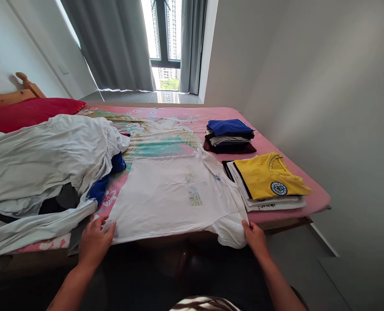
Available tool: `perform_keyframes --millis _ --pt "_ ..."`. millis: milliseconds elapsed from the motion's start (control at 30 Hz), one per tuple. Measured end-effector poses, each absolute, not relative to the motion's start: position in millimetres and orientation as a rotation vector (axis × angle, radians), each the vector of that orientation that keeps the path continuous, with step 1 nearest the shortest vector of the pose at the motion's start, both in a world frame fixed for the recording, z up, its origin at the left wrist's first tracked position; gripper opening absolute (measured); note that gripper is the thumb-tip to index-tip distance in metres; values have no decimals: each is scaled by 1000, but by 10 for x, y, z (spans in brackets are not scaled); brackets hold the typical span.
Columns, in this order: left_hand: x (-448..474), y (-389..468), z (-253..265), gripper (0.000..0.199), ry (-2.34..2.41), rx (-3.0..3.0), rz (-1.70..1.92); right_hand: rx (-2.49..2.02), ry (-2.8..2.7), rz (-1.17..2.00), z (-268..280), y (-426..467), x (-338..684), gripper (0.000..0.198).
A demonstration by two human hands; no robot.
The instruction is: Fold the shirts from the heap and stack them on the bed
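A white T-shirt (159, 194) lies spread flat along the front edge of the bed, its hem to the left and its collar to the right. Small green and blue print shows on it. At the near sleeve, my right hand (256, 238) pinches the cloth between thumb and fingers. My left hand (96, 239) rests by the near hem corner, thumb and fingers apart, the thumb at the cloth. Right of the collar sits a stack of folded shirts with a yellow shirt (259, 175) on top.
A loose heap of white clothes (49, 160) covers the left side, with blue and black pieces beneath. Behind it lies a red pillow (33, 111). Another folded stack, topped by a blue garment (229, 126), stands farther back on the pink flowered bedsheet (208, 113). A wall (308, 108) borders the right.
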State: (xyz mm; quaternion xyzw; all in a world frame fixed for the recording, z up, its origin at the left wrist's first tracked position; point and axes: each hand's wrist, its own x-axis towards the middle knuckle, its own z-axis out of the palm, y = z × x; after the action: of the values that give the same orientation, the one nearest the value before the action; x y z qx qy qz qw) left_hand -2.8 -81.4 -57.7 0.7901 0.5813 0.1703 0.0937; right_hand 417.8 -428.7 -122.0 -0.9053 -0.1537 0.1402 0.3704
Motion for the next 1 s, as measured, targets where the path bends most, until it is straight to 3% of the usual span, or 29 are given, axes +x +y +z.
perform_keyframes --millis 200,467,800,1000 --pt "981 -1103 -606 26 1029 2564 719 -2319 -383 271 -1058 -4221 4213 45" --pt "2364 -1521 -724 32 518 2741 578 -2419 -482 206 -967 -4174 4284 45" --pt "2830 -1745 -893 44 520 2799 506 -2402 -683 143 -470 -4069 4294 35" --pt "2808 -1747 -862 44 524 2780 513 -2814 -1075 97 21 -3495 4546 31"
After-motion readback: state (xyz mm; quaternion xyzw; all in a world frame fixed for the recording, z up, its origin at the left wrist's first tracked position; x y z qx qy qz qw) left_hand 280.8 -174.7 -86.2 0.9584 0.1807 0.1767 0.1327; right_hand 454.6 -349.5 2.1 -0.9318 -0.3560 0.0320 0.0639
